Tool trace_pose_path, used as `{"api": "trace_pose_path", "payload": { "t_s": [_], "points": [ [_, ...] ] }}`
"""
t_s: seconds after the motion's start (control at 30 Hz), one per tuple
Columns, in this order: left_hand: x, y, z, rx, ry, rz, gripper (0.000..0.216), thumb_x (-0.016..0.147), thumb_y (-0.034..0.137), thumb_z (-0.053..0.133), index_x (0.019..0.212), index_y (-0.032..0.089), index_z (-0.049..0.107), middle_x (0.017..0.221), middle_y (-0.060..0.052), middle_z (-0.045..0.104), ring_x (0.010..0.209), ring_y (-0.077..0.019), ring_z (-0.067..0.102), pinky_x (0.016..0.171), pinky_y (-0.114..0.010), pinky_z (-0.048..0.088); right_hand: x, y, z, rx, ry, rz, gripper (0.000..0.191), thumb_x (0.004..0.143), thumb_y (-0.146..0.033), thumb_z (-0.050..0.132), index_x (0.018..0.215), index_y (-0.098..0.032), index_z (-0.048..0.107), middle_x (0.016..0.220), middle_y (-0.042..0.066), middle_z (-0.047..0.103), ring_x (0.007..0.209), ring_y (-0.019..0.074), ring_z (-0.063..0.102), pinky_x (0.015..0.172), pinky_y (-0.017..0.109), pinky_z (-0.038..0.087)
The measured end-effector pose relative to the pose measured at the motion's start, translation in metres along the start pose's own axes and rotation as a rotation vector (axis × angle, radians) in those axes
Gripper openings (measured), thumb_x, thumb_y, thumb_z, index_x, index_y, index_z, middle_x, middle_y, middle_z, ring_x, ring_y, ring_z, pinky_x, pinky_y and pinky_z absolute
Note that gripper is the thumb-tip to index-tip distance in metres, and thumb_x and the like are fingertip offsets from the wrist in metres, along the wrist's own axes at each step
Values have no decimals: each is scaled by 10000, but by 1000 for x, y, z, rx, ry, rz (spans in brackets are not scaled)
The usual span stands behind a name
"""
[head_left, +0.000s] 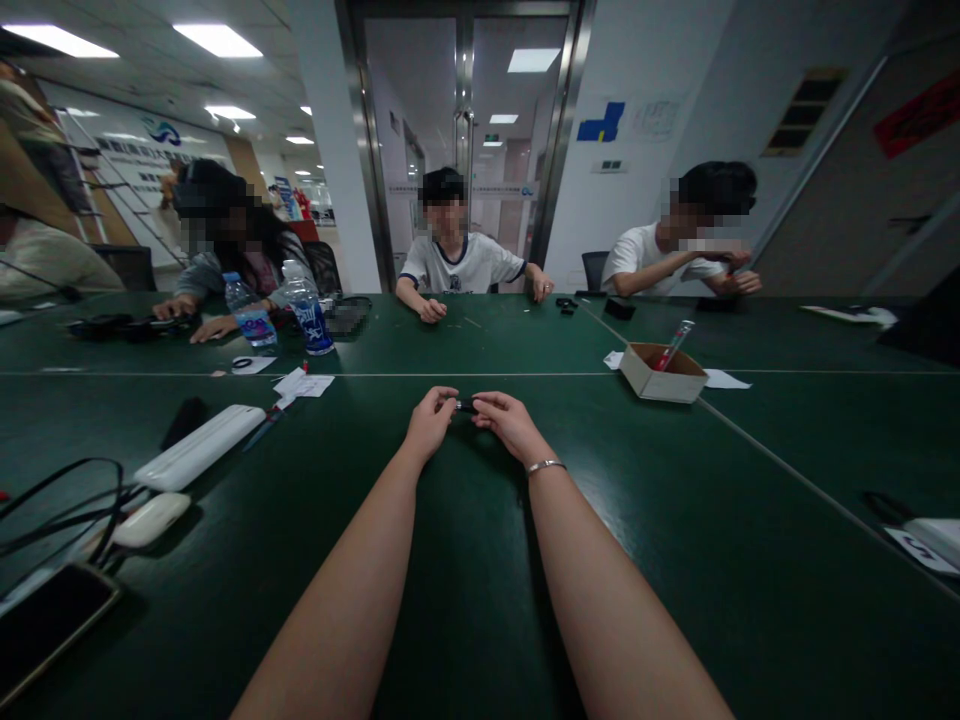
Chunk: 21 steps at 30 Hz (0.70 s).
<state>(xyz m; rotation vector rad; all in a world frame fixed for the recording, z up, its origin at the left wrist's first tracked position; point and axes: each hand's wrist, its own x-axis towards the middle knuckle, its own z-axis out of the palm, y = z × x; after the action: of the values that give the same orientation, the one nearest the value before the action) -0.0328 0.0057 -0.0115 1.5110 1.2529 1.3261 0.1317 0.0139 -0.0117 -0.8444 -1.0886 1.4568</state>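
Over the middle of the green table (465, 560), a small black stick-shaped object with a silvery end (466, 406) is held between both hands. The fingertips of my left hand (430, 424) pinch its silvery end. My right hand (511, 422) grips the black end between thumb and fingers and has a metal bracelet at the wrist. Fingers hide part of the object, and its exact kind is too small to make out.
Left lie a phone (52, 630), a white power bank (199, 447), cables and papers (304, 384). Two bottles (309, 315) stand beyond. An open cardboard box (660, 385) with a red-and-clear tube sits right. Several people sit around the table, one directly opposite (457, 262).
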Motion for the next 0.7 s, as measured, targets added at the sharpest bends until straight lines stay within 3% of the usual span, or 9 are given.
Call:
{"api": "trace_pose_path", "payload": {
  "t_s": [0.7],
  "points": [
    [1, 1, -1, 21, 7, 18, 267, 795, 138, 532, 1039, 179, 634, 902, -42, 620, 765, -144, 564, 734, -269, 463, 0, 0, 0, -2, -16, -2, 260, 685, -199, 836, 886, -123, 691, 741, 47, 686, 624, 116, 646, 568, 179, 524]
  ]
}}
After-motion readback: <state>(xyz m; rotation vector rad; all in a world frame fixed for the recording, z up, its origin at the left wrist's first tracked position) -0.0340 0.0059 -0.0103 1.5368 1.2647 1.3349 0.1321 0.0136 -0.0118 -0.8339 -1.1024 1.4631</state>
